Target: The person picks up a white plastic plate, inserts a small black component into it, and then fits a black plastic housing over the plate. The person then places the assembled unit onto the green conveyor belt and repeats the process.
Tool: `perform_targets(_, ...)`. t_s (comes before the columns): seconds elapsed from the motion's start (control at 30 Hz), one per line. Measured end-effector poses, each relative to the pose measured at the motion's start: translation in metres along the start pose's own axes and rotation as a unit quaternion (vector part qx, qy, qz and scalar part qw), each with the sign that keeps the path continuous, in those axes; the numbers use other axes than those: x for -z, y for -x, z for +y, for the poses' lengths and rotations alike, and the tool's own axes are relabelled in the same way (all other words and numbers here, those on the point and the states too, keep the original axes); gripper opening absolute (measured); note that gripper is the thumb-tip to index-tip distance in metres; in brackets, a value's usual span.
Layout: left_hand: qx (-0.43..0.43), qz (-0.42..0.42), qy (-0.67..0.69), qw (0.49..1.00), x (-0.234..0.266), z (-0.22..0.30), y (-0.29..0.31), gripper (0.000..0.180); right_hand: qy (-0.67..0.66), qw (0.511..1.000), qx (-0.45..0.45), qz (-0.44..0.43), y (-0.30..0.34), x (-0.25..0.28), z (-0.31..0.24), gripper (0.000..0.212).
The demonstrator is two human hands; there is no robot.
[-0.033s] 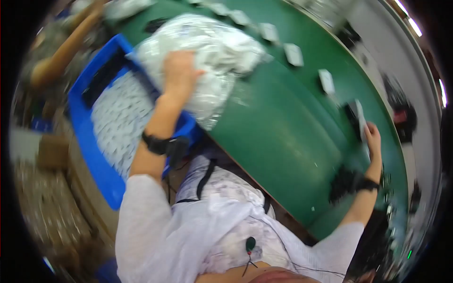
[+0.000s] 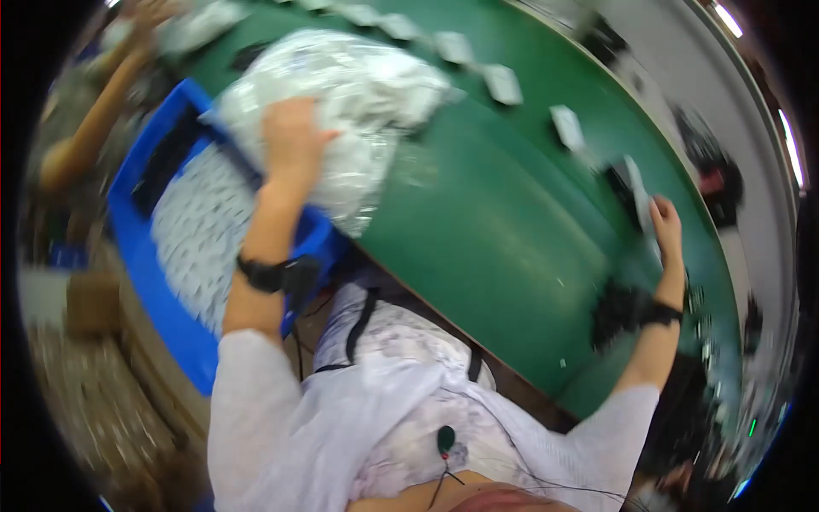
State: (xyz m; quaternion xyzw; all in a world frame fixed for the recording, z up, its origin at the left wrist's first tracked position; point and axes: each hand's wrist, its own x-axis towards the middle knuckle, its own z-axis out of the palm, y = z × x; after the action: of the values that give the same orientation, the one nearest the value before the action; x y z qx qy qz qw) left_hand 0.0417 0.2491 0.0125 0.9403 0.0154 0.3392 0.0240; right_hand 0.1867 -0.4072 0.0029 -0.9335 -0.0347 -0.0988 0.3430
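My left hand (image 2: 293, 145) rests at the near left side of a large clear plastic bag (image 2: 341, 77) filled with white pieces. Its thumb points out to the right; the other fingers are blurred and bent out of sight, so their grip does not show. Far to the right, my right hand (image 2: 667, 229) is closed on the near end of a thin white flat piece (image 2: 638, 192). That piece stands tilted right beside a dark block-shaped object (image 2: 622, 196) on the green table (image 2: 495, 222). Motion blur hides its exact kind.
Left of the bag, a blue bin (image 2: 162, 328) holds many small pale pieces (image 2: 200, 230). White packets (image 2: 502, 84) line the table's far side. A dark heap (image 2: 616, 316) lies under my right wrist. Another person's arm (image 2: 90, 132) is at far left; a cardboard box (image 2: 94, 305) stands below.
The whole view has shifted slightly, with table and bag sitting further left. Both hands keep their places against the bag and the white piece.
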Motion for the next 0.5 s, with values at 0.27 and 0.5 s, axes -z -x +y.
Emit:
perform_targets(0.27, 0.079, 0.042, 0.189, 0.978, 0.029, 0.042, -0.010, 0.027, -0.051, 0.997, -0.017, 0.063, 0.078, 0.022, -0.099, 0.025)
perform_targets(0.5, 0.064, -0.268, 0.586, 0.762, 0.013, 0.145, -0.004, 0.017, 0.106, 0.993, -0.031, 0.036, 0.172, 0.000, -0.116, 0.011)
